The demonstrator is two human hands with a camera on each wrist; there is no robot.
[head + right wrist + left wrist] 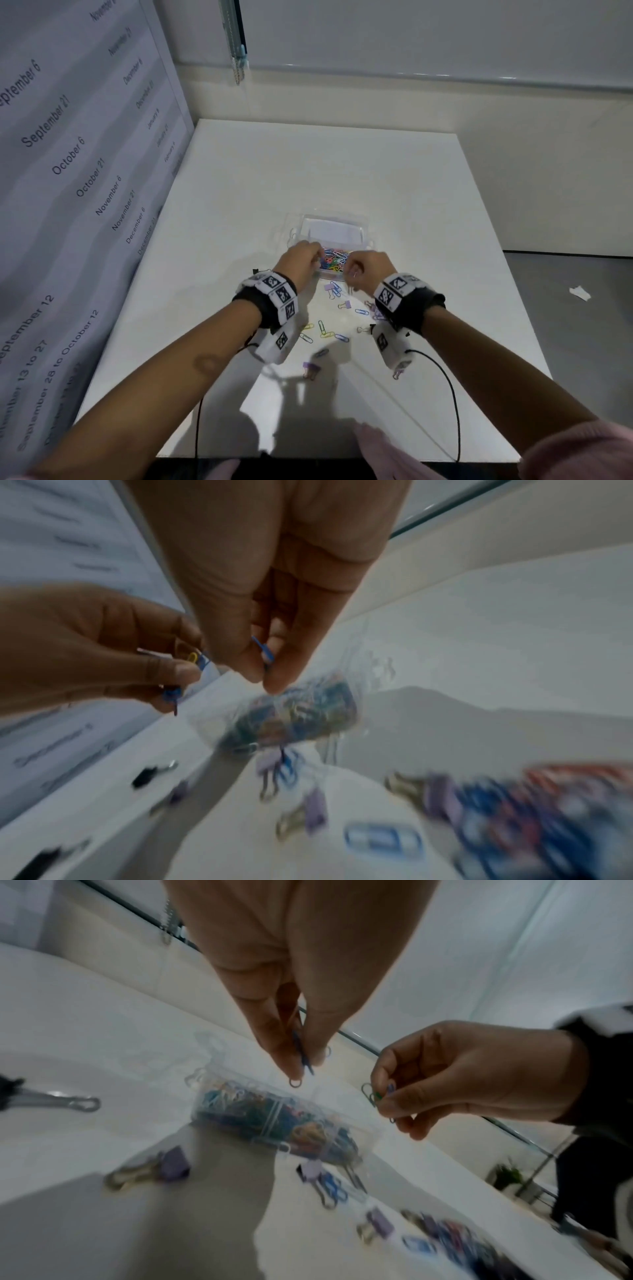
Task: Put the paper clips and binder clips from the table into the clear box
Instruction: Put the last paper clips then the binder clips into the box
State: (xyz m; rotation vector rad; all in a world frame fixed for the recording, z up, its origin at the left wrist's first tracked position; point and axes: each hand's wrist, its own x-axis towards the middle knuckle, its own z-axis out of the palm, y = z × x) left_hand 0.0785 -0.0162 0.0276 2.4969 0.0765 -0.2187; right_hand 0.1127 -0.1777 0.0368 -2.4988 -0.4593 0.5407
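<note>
The clear box point(363, 236) stands open mid-table, its near part full of coloured paper clips point(334, 261). My left hand point(317, 255) hovers over the box's near left corner and pinches a few paper clips point(303, 1056), one of them blue. My right hand point(349, 270) is at the near right corner and pinches a blue paper clip point(264, 650), with more clips point(375, 1095) in its fingers. Loose paper clips point(322, 328) and purple binder clips point(346, 304) lie on the table between my wrists.
A black binder clip point(257, 272) lies left of my left wrist. Another purple binder clip point(311, 368) sits nearer the white table's front edge point(342, 457). A wall panel printed with dates point(85, 171) runs along the table's left side. Wrist cables trail off the front.
</note>
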